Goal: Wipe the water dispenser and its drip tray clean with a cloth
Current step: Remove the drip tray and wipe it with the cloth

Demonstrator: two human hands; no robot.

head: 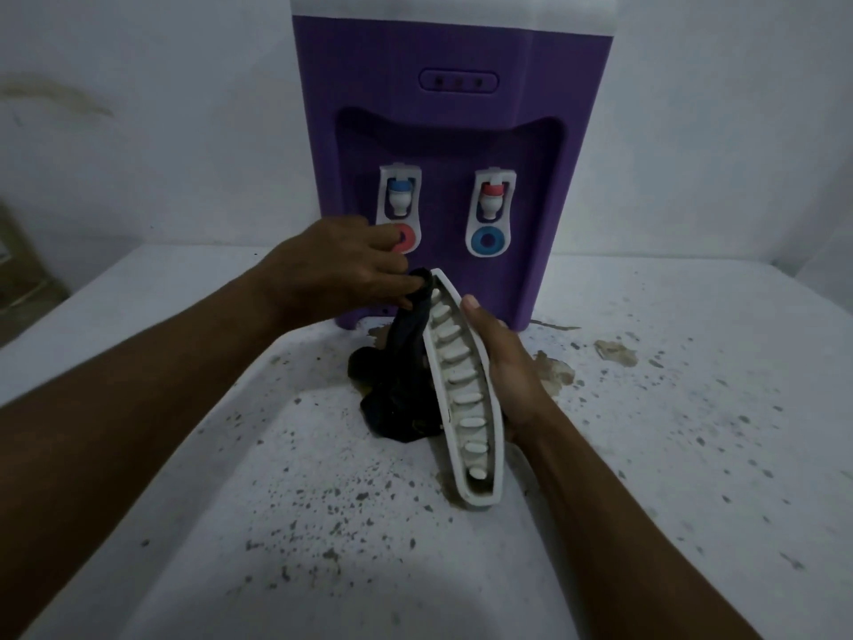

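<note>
Head view: white drip tray (466, 394) held up on edge in front of the purple water dispenser (452, 145), gripped from behind by the right hand (503, 367), fingers wrapped around its far rim. Dark cloth (406, 362) pinched in the closed fingers of the left hand (346, 265), pressed against the tray's upper end, hanging down onto the stained white table (692, 408).
</note>
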